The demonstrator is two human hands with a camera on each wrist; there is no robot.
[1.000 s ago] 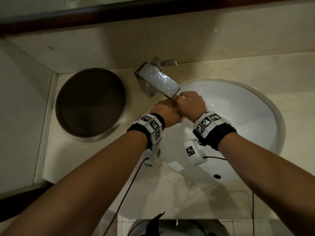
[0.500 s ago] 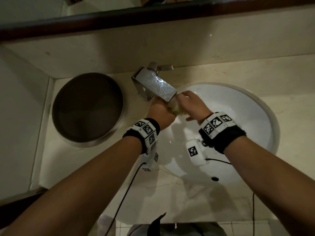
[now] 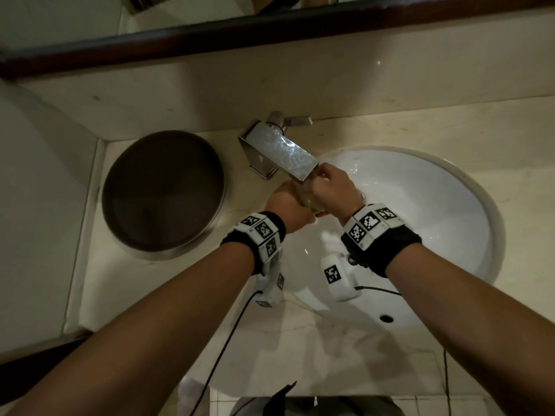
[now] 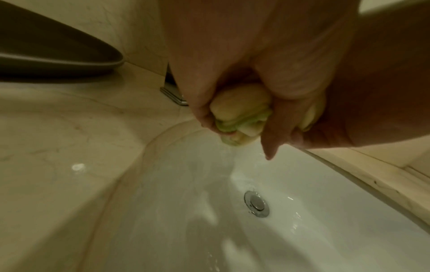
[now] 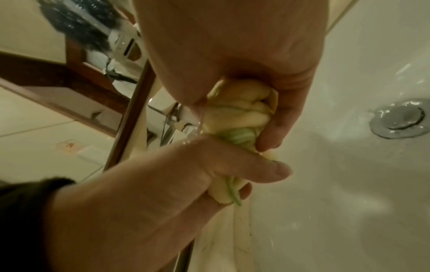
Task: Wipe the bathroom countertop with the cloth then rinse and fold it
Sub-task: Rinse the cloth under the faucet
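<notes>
Fingers (image 5: 267, 139) of both hands clamp the twisted yellow-green cloth (image 4: 239, 114): left hand (image 3: 288, 208) and right hand (image 3: 333, 190) wring it just under the flat chrome faucet spout (image 3: 282, 154). Versus a second ago, the right hand has rotated over the left, so rinsing looks near done, folding pending. White oval sink basin (image 3: 450, 205) holds only runoff around the chrome drain (image 4: 256, 206); the beige stone desk (image 3: 300, 355) carries nothing of the task.

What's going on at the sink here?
A person is wringing out a wet yellow-green cloth over the white sink, just under the tap. The left hand and right hand both grip the bunched cloth, and water is dripping from it. The cloth is not yet folded.
</notes>
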